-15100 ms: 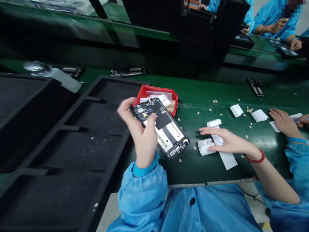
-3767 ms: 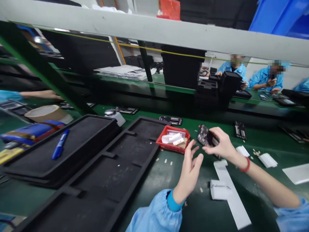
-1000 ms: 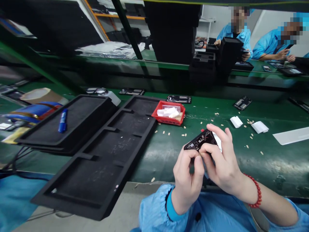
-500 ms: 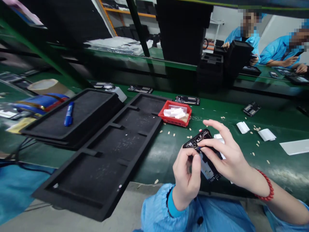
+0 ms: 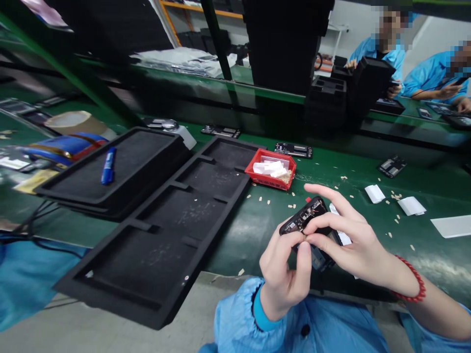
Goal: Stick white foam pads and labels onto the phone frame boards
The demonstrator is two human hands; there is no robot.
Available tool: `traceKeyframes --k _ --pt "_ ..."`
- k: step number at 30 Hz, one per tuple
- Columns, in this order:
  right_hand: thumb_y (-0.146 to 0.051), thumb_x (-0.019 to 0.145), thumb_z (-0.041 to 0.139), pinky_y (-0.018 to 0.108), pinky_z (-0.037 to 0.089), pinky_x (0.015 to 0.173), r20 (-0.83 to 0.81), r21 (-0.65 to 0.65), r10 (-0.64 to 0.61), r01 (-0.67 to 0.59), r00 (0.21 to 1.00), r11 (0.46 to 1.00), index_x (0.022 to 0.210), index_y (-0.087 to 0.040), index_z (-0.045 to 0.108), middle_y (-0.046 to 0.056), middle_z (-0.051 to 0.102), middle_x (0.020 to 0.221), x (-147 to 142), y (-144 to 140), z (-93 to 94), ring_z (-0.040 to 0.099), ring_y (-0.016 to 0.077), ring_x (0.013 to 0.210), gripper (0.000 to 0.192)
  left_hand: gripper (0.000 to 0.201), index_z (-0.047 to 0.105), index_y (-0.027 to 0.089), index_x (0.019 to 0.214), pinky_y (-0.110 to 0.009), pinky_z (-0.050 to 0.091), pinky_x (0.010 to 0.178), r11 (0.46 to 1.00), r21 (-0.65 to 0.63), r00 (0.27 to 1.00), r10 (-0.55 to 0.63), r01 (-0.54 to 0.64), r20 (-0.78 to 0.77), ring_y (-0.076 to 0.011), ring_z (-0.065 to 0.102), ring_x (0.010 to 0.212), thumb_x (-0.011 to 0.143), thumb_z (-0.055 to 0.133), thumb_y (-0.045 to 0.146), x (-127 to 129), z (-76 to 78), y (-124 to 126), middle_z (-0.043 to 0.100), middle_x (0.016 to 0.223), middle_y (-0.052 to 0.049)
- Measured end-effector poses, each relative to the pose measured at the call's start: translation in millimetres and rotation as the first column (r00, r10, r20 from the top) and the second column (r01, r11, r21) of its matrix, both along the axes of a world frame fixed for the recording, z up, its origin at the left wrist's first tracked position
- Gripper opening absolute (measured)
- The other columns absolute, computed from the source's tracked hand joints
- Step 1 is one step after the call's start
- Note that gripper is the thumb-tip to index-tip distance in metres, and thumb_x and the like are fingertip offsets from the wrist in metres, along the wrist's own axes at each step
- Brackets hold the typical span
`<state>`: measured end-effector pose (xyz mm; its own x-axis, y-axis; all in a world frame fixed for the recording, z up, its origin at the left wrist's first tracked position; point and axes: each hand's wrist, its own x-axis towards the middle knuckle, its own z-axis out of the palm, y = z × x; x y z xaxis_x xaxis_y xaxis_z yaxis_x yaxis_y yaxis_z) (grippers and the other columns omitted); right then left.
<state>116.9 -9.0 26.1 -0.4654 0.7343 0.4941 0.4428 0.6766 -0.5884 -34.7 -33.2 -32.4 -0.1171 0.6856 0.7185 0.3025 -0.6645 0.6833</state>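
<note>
Phone frame (image 5: 307,223), dark and opened so that its inner boards show, is held up above the near edge of the green belt (image 5: 368,255) between both hands. It is pinched at its lower left edge by the thumb and forefinger of the left hand (image 5: 285,272), whose other fingers are curled in behind. The right hand (image 5: 349,240) is closed around the frame from the right, with the thumb and forefinger tips brought together at the same edge, touching the left fingertips, while the longest finger is stretched out over the top of the frame. A red bead bracelet (image 5: 412,284) is worn on the right wrist, and blue sleeves (image 5: 235,318) are seen on both arms.

Small tan scraps (image 5: 292,206) are scattered on the belt around the hands. A red bin (image 5: 272,169) with white pieces in it stands just beyond, beside the long black foam tray (image 5: 176,220) on the left. A second black tray (image 5: 121,166) lies further left, with a blue marker (image 5: 108,165) resting on it. White folded pads (image 5: 412,206) and a white strip (image 5: 452,226) lie to the right. Other phone frames (image 5: 293,149) are laid along the far side of the belt, and other people in blue are seated at the far bench.
</note>
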Motion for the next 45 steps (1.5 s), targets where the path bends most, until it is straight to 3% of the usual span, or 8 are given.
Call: traceKeyframes --k 8,13,18,22,26,35,39,45 --pt "-0.015 0.098 0.051 0.057 0.035 0.117 0.211 0.233 0.023 -0.073 0.977 0.97 0.095 -0.021 0.053 0.017 0.053 0.138 4.5 -2.3 -0.6 0.045 0.0292 0.14 0.007 0.017 0.059 0.02 0.097 -0.027 0.051 0.063 0.997 -0.014 0.997 -0.076 0.076 0.02 -0.0186 0.066 0.078 0.09 0.051 0.007 1.7 4.1 -7.1 0.067 0.086 -0.004" --pt "-0.014 0.096 0.05 0.05 0.045 0.107 0.003 0.221 0.049 -0.048 0.999 0.974 0.091 -0.023 0.052 0.011 0.061 0.117 12.2 1.0 6.0 0.059 0.0259 0.121 0.01 0.019 0.053 0.022 0.081 -0.023 0.037 0.05 0.975 -0.189 0.955 -0.056 0.115 0.292 -0.0111 0.043 0.054 0.099 0.048 0.027 -0.3 -13.4 -3.7 0.045 0.066 0.004" --pt "-0.017 0.095 0.056 0.031 0.054 0.077 -0.046 -0.036 -0.169 0.168 0.984 0.985 0.087 -0.02 0.058 0.004 0.068 0.086 -7.9 90.8 6.9 0.066 0.0167 0.079 0.009 0.018 0.054 0.022 0.087 -0.019 0.041 0.053 0.955 -0.297 0.906 0.129 -0.004 0.404 -0.0107 0.045 0.058 0.102 0.048 0.03 -0.5 -27.2 -1.4 0.045 0.071 0.004" --pt "-0.006 0.08 0.071 0.032 0.054 0.07 0.14 -0.149 -0.085 0.106 0.987 0.983 0.066 -0.015 0.063 0.003 0.068 0.066 -46.7 175.0 -16.8 0.064 0.0165 0.064 0.019 0.007 0.056 0.022 0.1 -0.019 0.05 0.061 0.929 -0.364 0.872 0.236 -0.073 0.428 -0.0108 0.061 0.068 0.101 0.053 0.029 0.7 -33.9 -10.8 0.06 0.082 0.001" --pt "0.001 0.075 0.07 0.035 0.057 0.074 0.188 -0.221 -0.031 0.073 0.982 0.973 0.066 -0.014 0.068 0.003 0.071 0.066 -57.0 199.4 -36.1 0.067 0.0165 0.066 0.017 0.026 0.049 0.025 0.122 -0.023 0.06 0.067 0.915 -0.403 0.8 0.256 -0.02 0.542 -0.0143 0.075 0.075 0.099 0.058 0.031 -1.3 -33.3 -16.1 0.075 0.092 -0.003" --pt "-0.023 0.093 0.061 0.037 0.063 0.081 -0.057 -0.206 -0.139 0.124 0.989 0.971 0.089 -0.018 0.075 0.007 0.078 0.087 -4.4 141.5 -11.6 0.075 0.0201 0.082 0.016 0.035 0.063 0.023 0.133 -0.02 0.063 0.07 0.897 -0.432 0.888 0.275 -0.098 0.369 -0.0136 0.076 0.082 0.099 0.058 0.029 8.2 -10.7 -6.2 0.077 0.115 -0.006" --pt "-0.024 0.086 0.073 0.038 0.063 0.082 -0.194 -0.108 -0.263 0.246 0.945 0.963 0.086 -0.022 0.072 0.004 0.076 0.088 9.7 73.1 0.8 0.074 0.0205 0.084 0.002 0.045 0.058 0.029 0.141 -0.026 0.065 0.082 0.902 -0.418 0.936 0.236 -0.11 0.261 -0.0183 0.077 0.097 0.097 0.06 0.021 13.6 -9.0 -12.5 0.073 0.127 -0.005" --pt "-0.016 0.082 0.078 0.042 0.058 0.096 -0.199 -0.133 -0.334 0.312 0.921 0.941 0.084 -0.026 0.074 0.006 0.063 0.133 10.5 -23.0 -5.8 0.063 0.0273 0.122 0.011 0.055 0.052 0.029 0.146 -0.027 0.064 0.088 0.944 -0.323 0.979 0.128 -0.071 0.158 -0.0203 0.076 0.102 0.095 0.061 0.013 22.2 -0.8 -17.9 0.07 0.133 -0.006"
